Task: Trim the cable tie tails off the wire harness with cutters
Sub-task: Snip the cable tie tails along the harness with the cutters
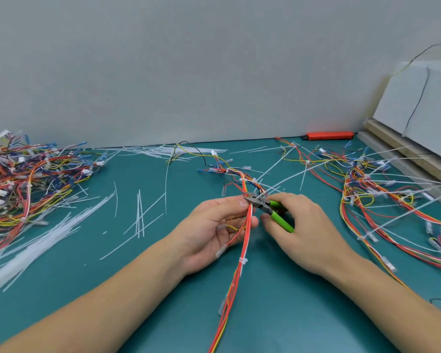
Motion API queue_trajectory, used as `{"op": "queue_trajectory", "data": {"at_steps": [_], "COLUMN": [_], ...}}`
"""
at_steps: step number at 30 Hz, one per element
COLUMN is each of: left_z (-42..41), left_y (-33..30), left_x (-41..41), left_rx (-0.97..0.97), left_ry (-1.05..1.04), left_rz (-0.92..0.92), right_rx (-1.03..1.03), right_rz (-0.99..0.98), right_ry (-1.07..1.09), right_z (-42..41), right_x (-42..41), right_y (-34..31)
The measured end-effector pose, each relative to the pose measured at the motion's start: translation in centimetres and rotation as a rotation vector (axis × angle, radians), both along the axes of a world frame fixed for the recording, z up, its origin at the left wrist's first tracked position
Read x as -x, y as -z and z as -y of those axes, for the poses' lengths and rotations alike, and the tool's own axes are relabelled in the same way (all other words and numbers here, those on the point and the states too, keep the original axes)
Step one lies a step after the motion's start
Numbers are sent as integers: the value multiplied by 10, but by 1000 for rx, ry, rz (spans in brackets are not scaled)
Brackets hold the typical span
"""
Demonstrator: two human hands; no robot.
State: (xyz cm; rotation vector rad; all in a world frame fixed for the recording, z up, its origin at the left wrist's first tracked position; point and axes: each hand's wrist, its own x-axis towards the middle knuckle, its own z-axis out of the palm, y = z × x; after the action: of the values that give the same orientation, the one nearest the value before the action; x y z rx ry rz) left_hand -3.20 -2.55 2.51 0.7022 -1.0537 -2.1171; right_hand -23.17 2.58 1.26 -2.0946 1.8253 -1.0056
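Sprawling across the far left of the teal table (pixel 127 250) is a tangled heap of harnesses (pixel 28 174), red, yellow, orange and blue wires with white connectors. Beside and below it lie loose cut tie tails (pixel 61 230), thin translucent white strips scattered toward the middle.

At the centre, the left hand (pixel 211 230) is turned palm up, its fingers and thumb curled round the wire harness (pixel 243 240), a bundle of mostly red and orange wires with some yellow and white. The bundle runs from the bottom edge of the view up through the palm and on toward blue-capped terminals farther back. A white cable tie (pixel 243 261) binds it just below the hand.

Just right, the right hand (pixel 298 225) grips the green-handled cutters (pixel 267 207), whose grey head meets the bundle at the left fingertips. Whether the blades are closed cannot be told.

Farther right sits a second pile of harnesses (pixel 382 189) with long uncut white ties sticking out. Behind it, an orange tool (pixel 329 135) lies against the wall, and white boards (pixel 418 110) lean at the right edge.
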Motion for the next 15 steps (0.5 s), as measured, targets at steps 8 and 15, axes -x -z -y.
{"op": "queue_trajectory", "data": {"at_steps": [8, 15], "left_z": [-1, -2], "left_y": [-2, -6], "left_x": [-1, 1], "left_rx": [22, -13], "left_ry": [-2, -75], "left_rz": [-21, -36], "right_rx": [-4, -98], "right_rz": [-78, -63], "right_ry": [90, 74], "right_z": [3, 14], "right_x": [-3, -1], "right_y": [4, -5]}}
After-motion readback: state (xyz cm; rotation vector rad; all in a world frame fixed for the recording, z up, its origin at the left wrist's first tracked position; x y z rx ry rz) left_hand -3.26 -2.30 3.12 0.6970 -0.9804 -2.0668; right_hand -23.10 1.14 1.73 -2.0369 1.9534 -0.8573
